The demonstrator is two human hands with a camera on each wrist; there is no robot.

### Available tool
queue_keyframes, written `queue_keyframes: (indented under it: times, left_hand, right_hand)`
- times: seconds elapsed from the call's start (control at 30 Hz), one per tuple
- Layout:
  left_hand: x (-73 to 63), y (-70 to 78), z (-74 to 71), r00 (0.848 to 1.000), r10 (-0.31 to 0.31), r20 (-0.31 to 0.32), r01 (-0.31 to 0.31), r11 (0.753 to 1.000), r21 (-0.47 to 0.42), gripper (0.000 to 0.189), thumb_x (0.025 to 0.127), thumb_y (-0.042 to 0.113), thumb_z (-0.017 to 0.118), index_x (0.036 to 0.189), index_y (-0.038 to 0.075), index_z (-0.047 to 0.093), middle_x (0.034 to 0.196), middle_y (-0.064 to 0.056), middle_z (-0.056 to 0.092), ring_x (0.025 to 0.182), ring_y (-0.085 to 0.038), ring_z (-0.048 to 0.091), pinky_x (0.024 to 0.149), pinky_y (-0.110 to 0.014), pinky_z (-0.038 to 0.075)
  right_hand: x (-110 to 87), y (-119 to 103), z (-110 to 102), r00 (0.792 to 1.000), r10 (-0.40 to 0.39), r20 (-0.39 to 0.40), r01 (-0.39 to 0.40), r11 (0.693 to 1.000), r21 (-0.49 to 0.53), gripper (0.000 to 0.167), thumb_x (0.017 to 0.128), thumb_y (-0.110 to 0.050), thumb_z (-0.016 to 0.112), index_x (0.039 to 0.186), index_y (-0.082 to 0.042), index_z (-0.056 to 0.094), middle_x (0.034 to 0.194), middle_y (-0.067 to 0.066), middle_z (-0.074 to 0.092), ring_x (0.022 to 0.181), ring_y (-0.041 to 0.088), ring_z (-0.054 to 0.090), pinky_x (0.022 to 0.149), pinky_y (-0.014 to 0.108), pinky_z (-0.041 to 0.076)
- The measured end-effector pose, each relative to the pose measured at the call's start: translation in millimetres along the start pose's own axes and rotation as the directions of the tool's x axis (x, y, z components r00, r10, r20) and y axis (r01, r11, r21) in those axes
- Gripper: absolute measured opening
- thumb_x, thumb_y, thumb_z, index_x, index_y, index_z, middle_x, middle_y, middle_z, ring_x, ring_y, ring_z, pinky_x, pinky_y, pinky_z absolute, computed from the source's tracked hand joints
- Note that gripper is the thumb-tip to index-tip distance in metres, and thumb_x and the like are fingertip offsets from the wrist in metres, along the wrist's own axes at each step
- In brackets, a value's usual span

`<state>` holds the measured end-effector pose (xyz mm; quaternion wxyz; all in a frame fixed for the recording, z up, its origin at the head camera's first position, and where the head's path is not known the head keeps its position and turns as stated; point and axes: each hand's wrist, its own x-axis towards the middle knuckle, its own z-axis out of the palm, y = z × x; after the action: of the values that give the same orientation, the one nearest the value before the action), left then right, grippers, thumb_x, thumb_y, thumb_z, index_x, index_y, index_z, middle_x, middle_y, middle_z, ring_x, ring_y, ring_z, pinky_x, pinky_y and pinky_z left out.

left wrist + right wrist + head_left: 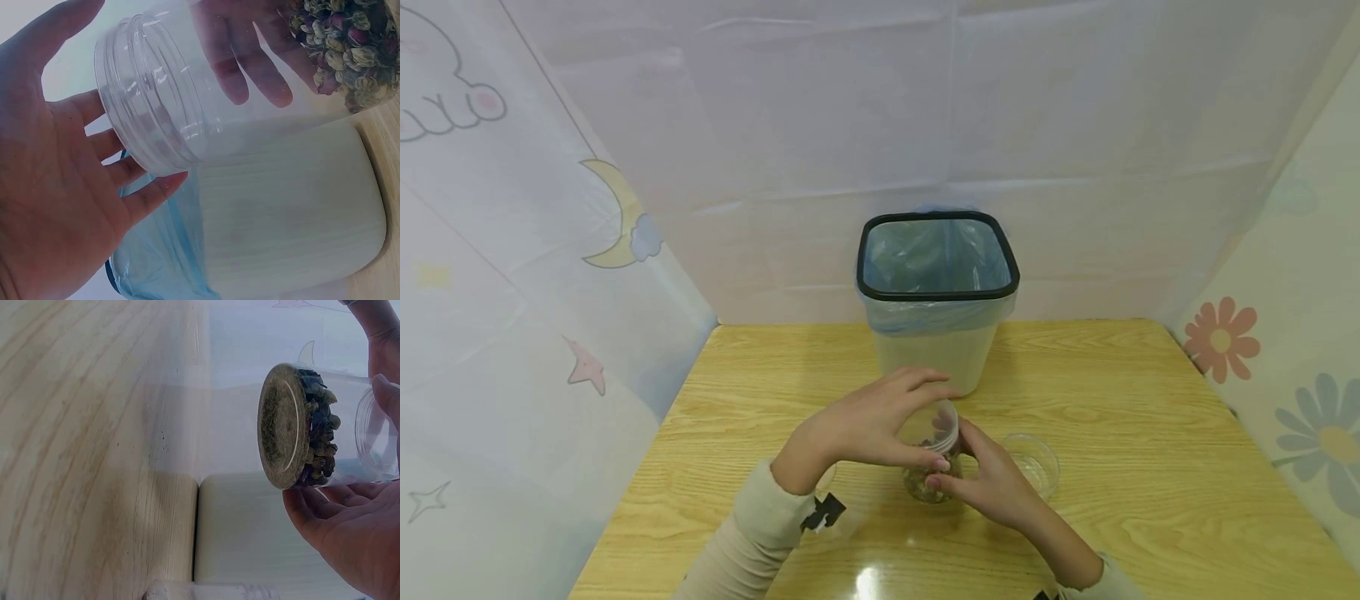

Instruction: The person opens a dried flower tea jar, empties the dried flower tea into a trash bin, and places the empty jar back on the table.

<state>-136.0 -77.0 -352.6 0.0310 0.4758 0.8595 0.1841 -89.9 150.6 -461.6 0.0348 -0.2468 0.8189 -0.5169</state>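
Observation:
A clear plastic jar (pixel 927 482) with a screw-thread rim and no lid on it holds dried rosebuds (pixel 350 50) at its bottom end. My right hand (pixel 996 479) grips the jar's side, with several fingers visible through the clear wall in the left wrist view. The jar's base shows from beneath in the right wrist view, raised over the wooden table. Over the jar's mouth, my left hand (pixel 872 421) spreads its loosely extended fingers around the rim, palm facing the opening.
Behind the hands stands a pale bin (pixel 932 354) with a black rim and a blue bag liner. A clear round container (pixel 1037 471) is on the table (pixel 760 375), right of the right hand. Part of a round pale object (pixel 826 477) shows by the left wrist.

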Motion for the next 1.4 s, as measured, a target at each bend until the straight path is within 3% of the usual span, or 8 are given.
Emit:
queue_keyframes:
  times: [0.47, 0.77, 1.07, 1.4]
  left_hand:
    - [0.5, 0.7, -1.5, 0.998, 0.043, 0.050, -0.042, 0.999, -0.031, 0.073, 0.094, 0.050, 0.069, 0.155, 0.022, 0.042, 0.159, -0.003, 0.036, 0.148, -0.021, 0.032, 0.119, -0.043, 0.034]
    - [2.4, -0.7, 1.2, 0.996, 0.072, 0.045, -0.071, 0.997, -0.018, 0.066, 0.095, 0.043, 0.069, 0.152, 0.019, 0.048, 0.151, 0.002, 0.046, 0.140, -0.015, 0.042, 0.117, -0.034, 0.036]
    - [1.8, -0.2, 2.0, 0.999, 0.029, 0.020, -0.030, 0.998, 0.057, 0.066, 0.095, 0.057, 0.064, 0.148, 0.021, 0.052, 0.144, 0.003, 0.053, 0.132, -0.015, 0.049, 0.110, -0.033, 0.043]
    - [2.6, 0.5, 5.4, 0.999, -0.038, -0.033, 0.042, 0.991, 0.124, 0.072, 0.090, 0.066, 0.064, 0.145, 0.022, 0.055, 0.136, 0.002, 0.057, 0.126, -0.015, 0.052, 0.102, -0.034, 0.050]
  right_hand:
    - [0.2, 0.2, 0.2, 1.000, -0.013, 0.002, 0.013, 0.999, -0.034, 0.074, 0.089, -0.036, 0.079, 0.148, -0.008, 0.044, 0.132, 0.002, 0.063, 0.125, 0.031, 0.060, 0.101, 0.058, 0.049]
    - [1.0, 0.4, 0.3, 1.000, 0.005, 0.005, -0.005, 1.000, -0.028, 0.068, 0.090, -0.035, 0.079, 0.146, -0.017, 0.046, 0.133, 0.002, 0.063, 0.126, 0.033, 0.059, 0.101, 0.060, 0.048]
    - [2.1, -0.6, 1.4, 1.000, 0.007, 0.004, -0.007, 1.000, -0.004, 0.074, 0.088, -0.033, 0.081, 0.150, -0.024, 0.042, 0.136, -0.003, 0.061, 0.125, 0.029, 0.060, 0.101, 0.059, 0.048]
    - [2.1, -1.2, 2.0, 1.000, -0.004, 0.010, 0.004, 1.000, 0.011, 0.076, 0.088, -0.031, 0.081, 0.152, -0.024, 0.041, 0.129, -0.007, 0.063, 0.124, 0.028, 0.060, 0.100, 0.061, 0.048]
